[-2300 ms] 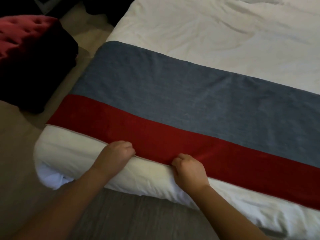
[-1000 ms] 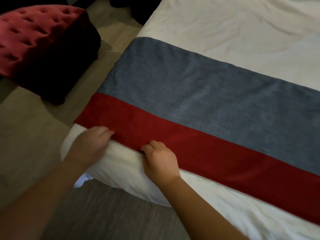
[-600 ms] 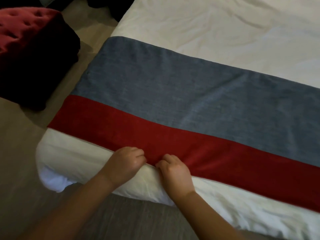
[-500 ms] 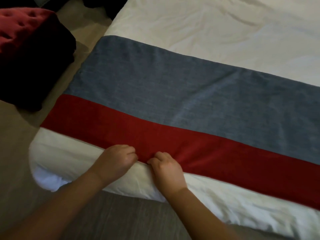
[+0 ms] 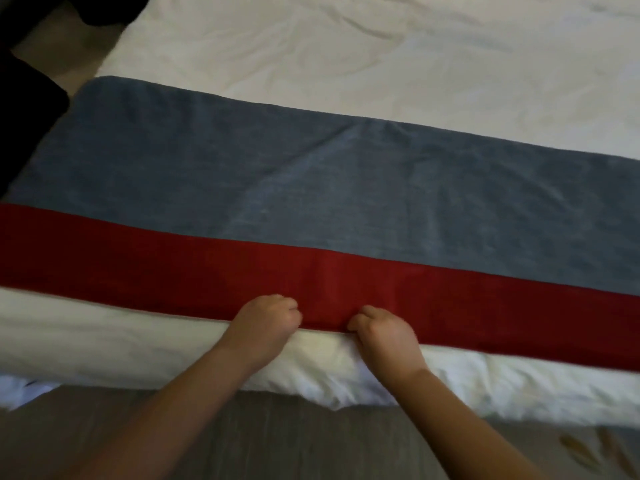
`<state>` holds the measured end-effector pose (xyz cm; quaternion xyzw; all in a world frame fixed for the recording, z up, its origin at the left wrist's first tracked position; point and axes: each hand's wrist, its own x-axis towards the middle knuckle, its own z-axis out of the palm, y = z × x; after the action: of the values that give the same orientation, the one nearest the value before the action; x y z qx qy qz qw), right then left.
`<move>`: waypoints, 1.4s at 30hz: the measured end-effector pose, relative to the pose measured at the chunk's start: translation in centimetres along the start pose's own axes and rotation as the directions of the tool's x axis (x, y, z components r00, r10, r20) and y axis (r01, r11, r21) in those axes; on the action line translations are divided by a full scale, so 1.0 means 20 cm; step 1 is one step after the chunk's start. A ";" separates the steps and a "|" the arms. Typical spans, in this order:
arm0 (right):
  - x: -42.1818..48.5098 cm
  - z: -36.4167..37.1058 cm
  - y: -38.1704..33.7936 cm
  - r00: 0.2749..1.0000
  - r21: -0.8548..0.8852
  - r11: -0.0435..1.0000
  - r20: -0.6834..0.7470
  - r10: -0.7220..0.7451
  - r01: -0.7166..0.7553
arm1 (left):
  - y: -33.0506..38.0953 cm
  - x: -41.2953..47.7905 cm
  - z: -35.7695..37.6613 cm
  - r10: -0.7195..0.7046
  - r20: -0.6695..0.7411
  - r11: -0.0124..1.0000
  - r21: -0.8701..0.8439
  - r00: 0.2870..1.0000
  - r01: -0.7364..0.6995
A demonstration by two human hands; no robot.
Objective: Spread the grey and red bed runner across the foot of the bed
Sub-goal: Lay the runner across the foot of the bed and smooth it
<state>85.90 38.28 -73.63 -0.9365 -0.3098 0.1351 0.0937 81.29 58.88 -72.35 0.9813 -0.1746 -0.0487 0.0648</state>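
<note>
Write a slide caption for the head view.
Left hand and right hand grip the bed runner along its red edge.

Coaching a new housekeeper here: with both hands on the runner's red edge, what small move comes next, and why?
Probably slide the hands apart along the edge while tugging it gently. The left hand and right hand grip the bed runner close together, and a diagonal crease crosses its grey band just beyond them.

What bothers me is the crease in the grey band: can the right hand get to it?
Probably yes: the right hand grips the runner at its red edge, just short of the crease, only flat cloth between; it must let go first.
</note>
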 end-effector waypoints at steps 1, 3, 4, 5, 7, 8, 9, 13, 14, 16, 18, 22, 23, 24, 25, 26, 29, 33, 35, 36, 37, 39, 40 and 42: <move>0.00 0.02 0.01 0.999 -0.006 0.999 0.033 -0.043 0.043 | 0.01 -0.01 -0.01 -0.012 0.026 1.000 0.002 1.000 0.012; -0.02 0.03 0.03 0.993 -0.003 0.996 0.076 -0.093 0.093 | 0.03 -0.02 -0.02 0.000 0.075 0.999 0.045 0.997 -0.003; -0.05 0.02 0.05 0.992 -0.005 0.994 0.062 -0.108 0.108 | 0.05 -0.01 -0.03 0.008 0.097 0.997 0.079 0.995 -0.016; -0.09 0.01 0.08 0.993 0.000 0.993 0.016 -0.120 0.120 | 0.08 0.00 -0.05 0.005 0.123 0.995 0.101 0.992 -0.018; -0.18 -0.03 0.17 0.992 0.022 0.992 -0.045 -0.121 0.122 | 0.17 0.06 -0.06 0.003 0.150 0.994 0.109 0.989 -0.020; -0.22 -0.05 0.24 0.993 0.018 0.995 -0.065 -0.094 0.096 | 0.24 0.09 -0.05 0.010 0.151 0.995 0.097 0.989 -0.025; -0.27 -0.07 0.33 0.994 -0.008 0.998 -0.089 -0.062 0.062 | 0.31 0.14 -0.03 0.021 0.139 0.997 0.076 0.990 -0.032; -0.45 -0.17 0.71 0.993 -0.144 0.988 -0.113 0.036 -0.052 | 0.68 0.39 0.06 0.077 0.057 0.996 0.033 0.995 -0.079; -0.47 -0.20 0.78 0.993 -0.166 0.984 -0.108 0.051 -0.068 | 0.76 0.45 0.07 0.083 0.046 0.996 0.027 0.995 -0.084; -0.51 -0.21 0.86 0.996 -0.180 0.983 -0.083 0.029 -0.044 | 0.88 0.52 0.08 0.060 0.047 0.998 0.009 0.997 -0.061; -0.54 -0.19 0.89 0.998 -0.165 0.986 -0.055 -0.034 0.025 | 0.93 0.55 0.09 0.028 0.067 1.000 0.005 0.997 -0.028; -0.59 -0.14 0.96 0.991 -0.089 0.993 -0.109 -0.084 0.074 | 0.98 0.57 0.10 -0.039 0.139 0.999 -0.007 0.989 0.041; -0.61 -0.14 0.99 0.989 -0.081 0.995 -0.124 -0.075 0.065 | 1.00 0.59 0.11 -0.066 0.120 0.998 -0.008 0.991 0.067; -0.64 -0.15 1.03 0.988 -0.080 0.995 -0.140 -0.063 0.052 | 1.04 0.62 0.10 -0.076 0.109 0.997 -0.019 0.991 0.078; -0.66 -0.16 1.09 0.986 -0.079 0.996 -0.161 -0.050 0.038 | 1.09 0.66 0.10 -0.074 0.098 0.996 -0.044 0.992 0.078; -0.69 -0.17 1.16 0.982 -0.075 0.997 -0.184 -0.037 0.023 | 1.16 0.70 0.10 -0.059 0.087 0.995 -0.071 0.994 0.065; -0.78 -0.22 1.38 0.976 -0.084 0.996 -0.216 0.011 -0.030 | 1.37 0.85 0.11 0.033 0.068 0.999 -0.041 0.997 -0.031; -0.84 -0.23 1.52 0.995 -0.112 0.994 -0.101 -0.028 0.017 | 1.51 0.95 0.15 0.014 0.163 1.000 0.002 0.987 -0.014; -0.85 -0.23 1.53 0.992 -0.116 0.991 -0.096 -0.082 0.071 | 1.52 0.97 0.15 -0.024 0.276 0.999 0.047 0.961 0.012; -0.85 -0.22 1.55 0.987 -0.107 0.990 -0.122 -0.105 0.092 | 1.52 0.99 0.16 -0.051 0.300 0.997 0.078 0.953 0.028; -0.86 -0.23 1.57 0.981 -0.095 0.990 -0.155 -0.120 0.107 | 1.53 1.01 0.15 -0.050 0.273 0.997 0.066 0.961 0.033; -0.88 -0.24 1.64 0.969 -0.067 0.992 -0.217 -0.119 0.107 | 1.59 1.08 0.13 -0.030 0.225 1.000 0.014 0.974 0.027; -0.91 -0.25 1.69 0.966 -0.063 0.994 -0.237 -0.102 0.089 | 1.64 1.13 0.14 -0.009 0.209 1.000 -0.003 0.978 0.010; -0.96 -0.29 1.82 0.966 -0.084 0.996 -0.254 -0.051 0.031 | 1.78 1.22 0.15 -0.001 0.183 0.998 -0.069 0.983 0.014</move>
<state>93.09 -2.59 -73.81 -0.9424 -0.3196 -0.0014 0.0985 91.79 16.89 -71.89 0.9705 -0.1742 -0.1449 0.0826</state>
